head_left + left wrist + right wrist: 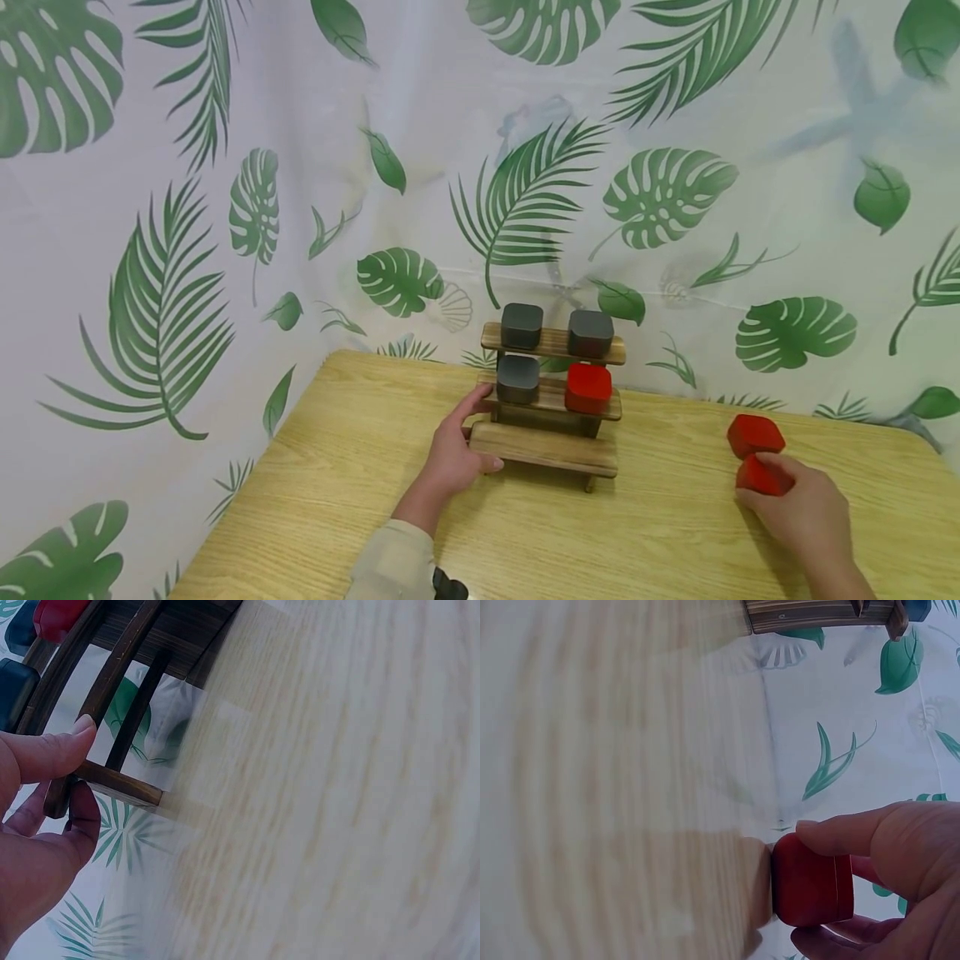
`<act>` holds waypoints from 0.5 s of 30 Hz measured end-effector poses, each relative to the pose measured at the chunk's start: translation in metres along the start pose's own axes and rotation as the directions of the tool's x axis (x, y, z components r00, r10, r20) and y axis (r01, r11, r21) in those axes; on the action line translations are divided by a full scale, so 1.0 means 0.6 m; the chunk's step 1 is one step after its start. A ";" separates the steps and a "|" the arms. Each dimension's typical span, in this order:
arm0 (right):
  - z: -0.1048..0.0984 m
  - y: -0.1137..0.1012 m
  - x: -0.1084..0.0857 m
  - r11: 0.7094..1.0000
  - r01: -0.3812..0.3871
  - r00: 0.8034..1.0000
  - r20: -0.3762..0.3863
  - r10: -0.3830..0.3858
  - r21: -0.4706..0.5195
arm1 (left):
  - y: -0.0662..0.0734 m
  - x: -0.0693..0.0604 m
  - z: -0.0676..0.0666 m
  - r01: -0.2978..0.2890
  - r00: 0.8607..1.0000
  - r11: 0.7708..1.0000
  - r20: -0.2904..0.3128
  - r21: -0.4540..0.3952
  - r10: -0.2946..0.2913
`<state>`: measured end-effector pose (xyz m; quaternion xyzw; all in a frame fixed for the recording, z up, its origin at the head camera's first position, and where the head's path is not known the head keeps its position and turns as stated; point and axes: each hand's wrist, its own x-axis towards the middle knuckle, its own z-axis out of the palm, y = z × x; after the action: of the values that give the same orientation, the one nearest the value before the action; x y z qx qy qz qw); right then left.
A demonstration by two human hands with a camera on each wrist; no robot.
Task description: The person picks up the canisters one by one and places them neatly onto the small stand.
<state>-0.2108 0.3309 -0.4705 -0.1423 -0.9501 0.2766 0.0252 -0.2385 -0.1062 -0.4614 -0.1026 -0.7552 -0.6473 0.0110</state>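
A three-tier wooden stand [543, 446] stands near the wall side of the table. My left hand [453, 457] grips the left end of its lowest tier; in the left wrist view the thumb [64, 754] lies over the board and the fingers curl beneath. Two dark grey boxes sit on the top tier. A grey box [518, 379] and a red box [588, 388] share the middle one. Far to the right, my right hand [806, 508] pinches a small rounded red box [806, 881] at the tabletop. Just behind it lies another red box [755, 435].
The wood-grain table [660, 525] meets a leaf-printed cloth [675, 108] hanging behind and at the left. Bare tabletop lies between the stand and the red boxes on the right.
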 end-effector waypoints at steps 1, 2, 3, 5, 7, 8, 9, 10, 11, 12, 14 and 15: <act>0.000 0.000 0.000 1.000 0.000 1.000 -0.001 0.000 0.000 | 0.011 -0.004 0.000 0.004 1.000 1.000 -0.001 0.002 -0.004; 0.001 0.000 0.000 1.000 0.000 1.000 0.001 0.000 0.001 | 0.021 -0.008 -0.001 0.003 1.000 1.000 0.000 0.003 -0.003; 0.001 0.000 0.000 1.000 -0.002 1.000 0.000 0.002 0.002 | 0.030 -0.011 -0.001 0.001 1.000 1.000 0.002 0.001 -0.001; 0.002 0.000 0.000 1.000 -0.007 1.000 0.001 0.007 0.005 | 0.024 -0.009 -0.001 0.003 1.000 1.000 0.004 0.004 -0.003; 0.003 0.001 0.000 1.000 -0.013 1.000 0.006 0.013 0.010 | 0.010 -0.002 0.000 -0.003 1.000 1.000 0.005 0.005 0.003; 0.003 0.001 0.000 1.000 -0.014 1.000 0.006 0.014 0.010 | 0.001 0.001 0.000 -0.008 1.000 1.000 0.004 0.007 0.008; 0.004 0.001 0.000 1.000 -0.015 1.000 0.010 0.015 0.012 | -0.008 0.005 0.000 -0.011 1.000 1.000 0.003 0.010 0.011; 0.004 0.000 0.001 1.000 -0.016 1.000 0.015 0.016 0.014 | -0.017 0.008 0.001 -0.016 1.000 1.000 0.001 0.018 0.016; 0.004 0.000 0.000 1.000 -0.017 1.000 0.020 0.016 0.018 | -0.024 0.011 0.001 -0.021 1.000 0.999 -0.002 0.025 0.021; 0.004 -0.001 0.000 1.000 -0.015 1.000 0.024 0.015 0.018 | -0.031 0.013 0.001 -0.023 1.000 0.999 -0.004 0.033 0.023; 0.004 -0.002 0.000 1.000 -0.007 1.000 0.028 0.007 0.018 | -0.040 0.017 0.001 -0.020 1.000 0.999 -0.007 0.042 0.021; 0.004 -0.003 -0.001 1.000 -0.006 1.000 0.029 0.005 0.019 | -0.042 0.018 0.000 -0.018 1.000 0.999 -0.007 0.045 0.019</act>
<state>-0.2111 0.3282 -0.4716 -0.1408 -0.9473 0.2876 0.0119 -0.2531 -0.1081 -0.4847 -0.1069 -0.7684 -0.6306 0.0223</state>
